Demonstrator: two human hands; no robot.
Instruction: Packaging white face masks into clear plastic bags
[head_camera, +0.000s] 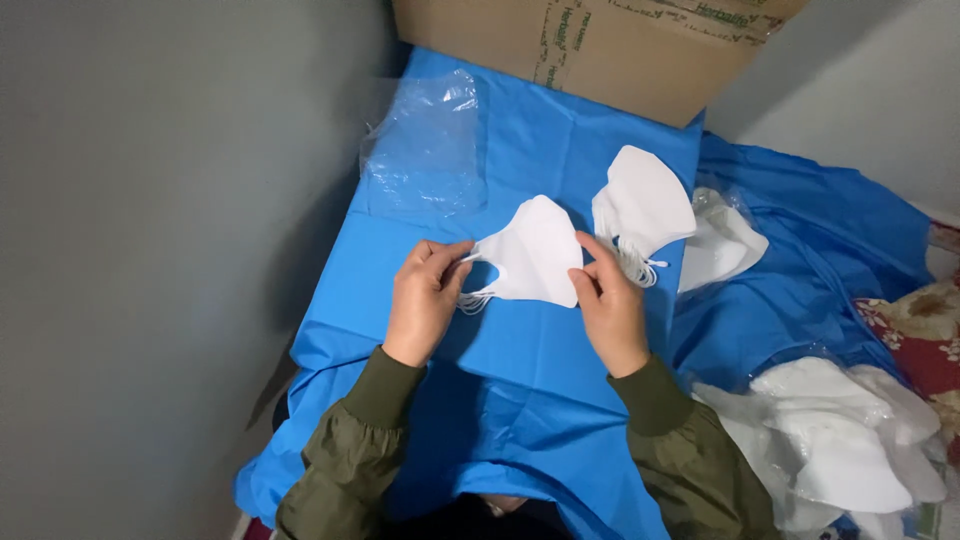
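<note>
White folded mask (533, 255) was held flat just above the blue sheet (520, 370), its ear loops pinched by the left hand (425, 295), its opposite edge pinched by the right hand (608, 305), apparently to keep it spread. Beside it were stacked masks (645, 205), an empty clear bag (425, 150) and a cardboard box (590, 45).

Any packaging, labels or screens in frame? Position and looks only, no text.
Cardboard box: top centre, behind the blue cloth; brown, tape strip with green print.
Clear plastic bag: upper left on the cloth; flat, crinkled, transparent.
Clear plastic wrap: lower right, around a white mask pile.
No screens or signs.
</note>
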